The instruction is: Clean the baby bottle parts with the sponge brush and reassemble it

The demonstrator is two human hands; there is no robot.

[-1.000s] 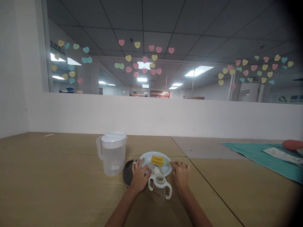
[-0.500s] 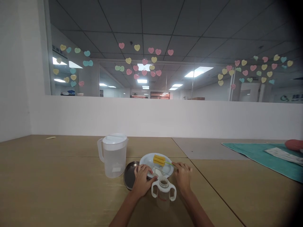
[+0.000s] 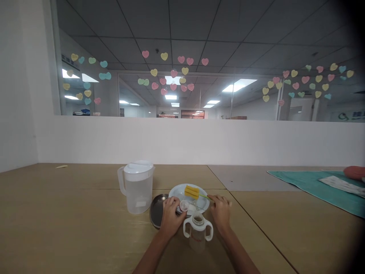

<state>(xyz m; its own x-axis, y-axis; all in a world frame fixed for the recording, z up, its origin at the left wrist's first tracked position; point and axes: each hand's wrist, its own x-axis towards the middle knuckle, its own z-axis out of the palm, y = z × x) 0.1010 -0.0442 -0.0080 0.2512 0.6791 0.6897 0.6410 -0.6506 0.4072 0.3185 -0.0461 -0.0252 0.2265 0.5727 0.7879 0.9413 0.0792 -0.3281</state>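
Observation:
A small round whitish part is pinched in my left hand, over the near left rim of a white plate. My right hand grips the thin green handle of a yellow sponge brush, whose head lies over the plate. Between my hands a clear bottle with two white handles stands upright, its mouth uncovered. Another pale piece, hard to make out, rests on the plate behind the bottle.
A lidded clear pitcher stands at the left, beside a dark metal dish that my left hand partly covers. A teal cloth with a white patterned cloth and a red object lies far right. A white wall rises behind.
The round part now shows between my left fingers, which have shifted slightly. My right hand and the brush stay nearly where they were.

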